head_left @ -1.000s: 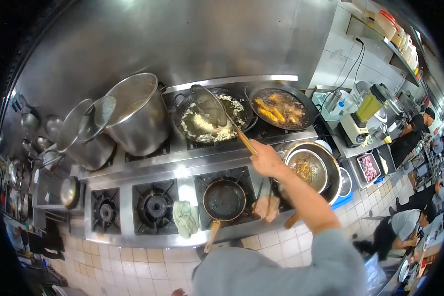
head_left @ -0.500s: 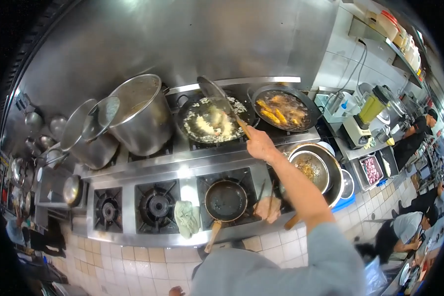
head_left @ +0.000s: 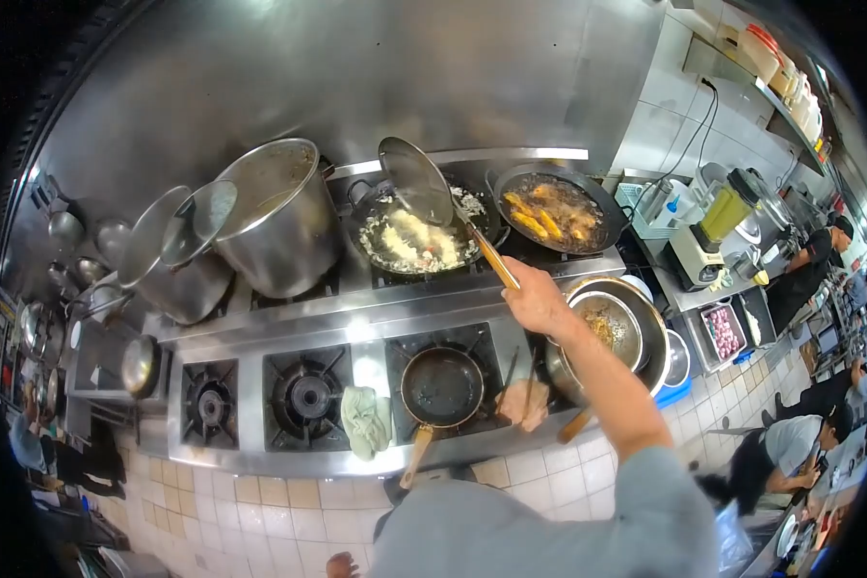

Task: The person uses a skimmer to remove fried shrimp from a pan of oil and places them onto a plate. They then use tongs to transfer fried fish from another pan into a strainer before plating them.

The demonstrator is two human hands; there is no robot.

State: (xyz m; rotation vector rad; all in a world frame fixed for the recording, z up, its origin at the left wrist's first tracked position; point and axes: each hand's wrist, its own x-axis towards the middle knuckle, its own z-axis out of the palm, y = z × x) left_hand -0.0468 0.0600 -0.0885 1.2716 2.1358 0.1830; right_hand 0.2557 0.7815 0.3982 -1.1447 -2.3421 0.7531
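Gripping the skimmer (head_left: pixel 416 181) by its wooden handle, your right hand (head_left: pixel 539 303) holds it tilted above the wok (head_left: pixel 350 223) at upper centre.

Commercial restaurant kitchen at full heat: a long stainless-steel gas range (head_left: pixel 356 332) with rows of open burners fills the centre of the frame, backed by a sheet-steel wall (head_left: pixel 356 77). A huge steel stockpot (head_left: pixel 275 226) stands at upper left beside a wide black wok of bubbling white batter (head_left: pixel 354 223). At the right edge, a worker in black uniform (head_left: pixel 801 270) tends a crowded counter.
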